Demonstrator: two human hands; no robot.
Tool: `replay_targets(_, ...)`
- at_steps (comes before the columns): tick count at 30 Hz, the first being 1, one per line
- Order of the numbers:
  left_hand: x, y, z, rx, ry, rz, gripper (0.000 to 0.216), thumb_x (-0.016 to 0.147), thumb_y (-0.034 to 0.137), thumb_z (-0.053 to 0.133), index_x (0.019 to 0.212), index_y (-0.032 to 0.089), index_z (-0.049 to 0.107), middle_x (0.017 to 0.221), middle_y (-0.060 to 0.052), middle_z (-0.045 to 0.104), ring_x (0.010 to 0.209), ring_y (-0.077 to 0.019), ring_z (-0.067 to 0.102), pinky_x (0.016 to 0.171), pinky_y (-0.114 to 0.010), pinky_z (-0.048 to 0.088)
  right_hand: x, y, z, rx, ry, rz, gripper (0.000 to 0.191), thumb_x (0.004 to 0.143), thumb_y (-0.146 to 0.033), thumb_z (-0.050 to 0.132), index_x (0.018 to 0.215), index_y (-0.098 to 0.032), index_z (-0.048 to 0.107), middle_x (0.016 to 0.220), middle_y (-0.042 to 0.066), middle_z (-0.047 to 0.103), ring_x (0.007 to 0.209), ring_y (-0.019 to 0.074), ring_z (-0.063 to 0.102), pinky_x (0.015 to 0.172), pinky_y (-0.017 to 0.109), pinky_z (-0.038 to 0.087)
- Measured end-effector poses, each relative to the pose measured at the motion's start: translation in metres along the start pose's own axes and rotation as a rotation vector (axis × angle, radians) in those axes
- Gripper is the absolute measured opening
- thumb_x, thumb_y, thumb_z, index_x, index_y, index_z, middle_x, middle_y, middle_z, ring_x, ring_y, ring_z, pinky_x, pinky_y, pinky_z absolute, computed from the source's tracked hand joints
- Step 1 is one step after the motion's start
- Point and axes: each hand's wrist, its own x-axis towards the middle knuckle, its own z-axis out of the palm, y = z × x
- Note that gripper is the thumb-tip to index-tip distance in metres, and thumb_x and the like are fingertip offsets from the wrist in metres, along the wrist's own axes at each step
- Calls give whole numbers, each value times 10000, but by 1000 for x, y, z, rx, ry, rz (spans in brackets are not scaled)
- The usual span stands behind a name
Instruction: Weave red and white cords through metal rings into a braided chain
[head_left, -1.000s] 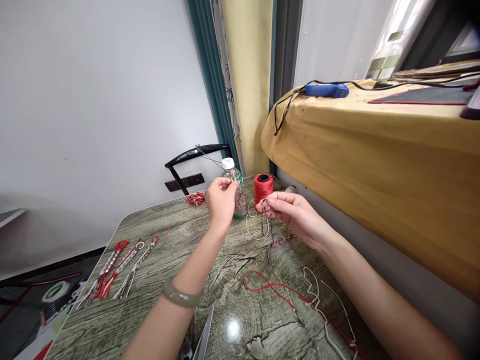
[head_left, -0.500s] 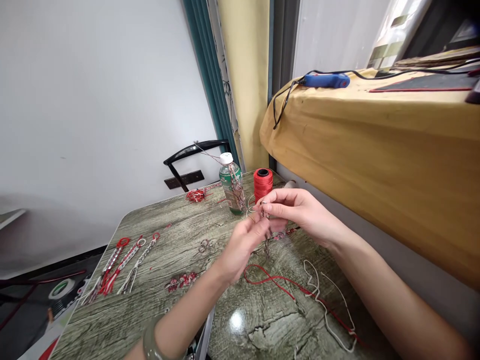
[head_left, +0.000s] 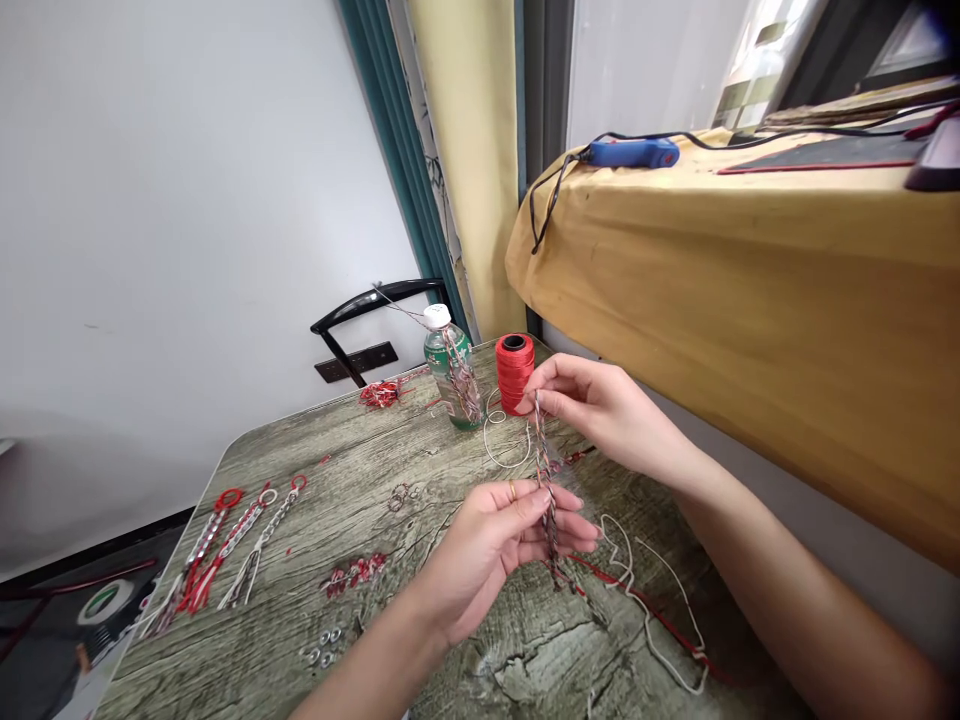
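Mid-frame, the left hand [head_left: 491, 530] has dropped below the right hand [head_left: 600, 405], both pinching a twisted cord [head_left: 541, 440], now straighter between them. It may be doubled

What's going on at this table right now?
A person is holding a thin, dark, multi-strand twisted cord upright between two bare hands. The right hand pinches its top end, and the left hand grips it lower down. Beyond them stand a red thread spool and a clear plastic bottle with a white cap. Off to the left, three braided cord pieces with rings lie side by side on the wood-patterned table.
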Motion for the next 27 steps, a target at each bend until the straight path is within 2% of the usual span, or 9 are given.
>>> replay_targets(4, -7, -2, 3, 0, -1, -28, 187, 812, 232, 518, 848, 103, 650, 789, -98, 688, 736, -148, 636, 720, -262, 468, 0, -3, 4, 471, -11, 177, 82, 813, -233, 513, 833, -170, 561, 824, 40, 675, 742, 123, 632, 655, 236, 486)
replay_targets(9, -14, -6, 7, -29, -2, -83, 165, 794, 220, 548, 821, 95, 653, 734, -85, 676, 700, -150, 635, 707, -268, 467, 3, 1, 0, 782, 48, 323, 107, 789, -210, 554, 854, -145, 609, 894, 60, 686, 781, 127, 650, 685, 204, 522)
replay_targets(13, -19, -6, 10, -18, -1, -130, 177, 794, 221, 558, 847, 79, 649, 726, -78, 672, 675, -129, 627, 672, -240, 458, 4, 3, -4, 836, 85, 358, 119, 782, -173, 556, 872, -136, 623, 895, 58, 687, 763, 109, 650, 686, 181, 531)
replay_targets(17, -22, -9, 10, 3, 6, -170, 193, 788, 230, 570, 875, 77, 649, 721, -72, 674, 653, -108, 615, 657, -225, 453, 4, 3, -4, 755, 112, 312, 134, 777, -203, 572, 876, -131, 626, 886, 71, 687, 753, 113, 651, 666, 178, 534)
replay_targets(21, -24, -15, 7, 71, 20, -190, 198, 780, 252, 580, 819, 77, 662, 640, -57, 665, 605, -85, 587, 625, -204, 437, 4, 3, -4, 703, 138, 288, 139, 766, -207, 583, 876, -134, 626, 847, 68, 691, 711, 110, 653, 649, 186, 534)
replay_targets(27, -24, -24, 4, 152, 1, -268, 180, 740, 260, 607, 722, 91, 667, 587, -50, 665, 534, -82, 576, 569, -201, 421, 5, 3, -4, 844, 69, 373, 131, 764, -143, 561, 877, -125, 624, 815, 64, 694, 679, 110, 656, 640, 186, 538)
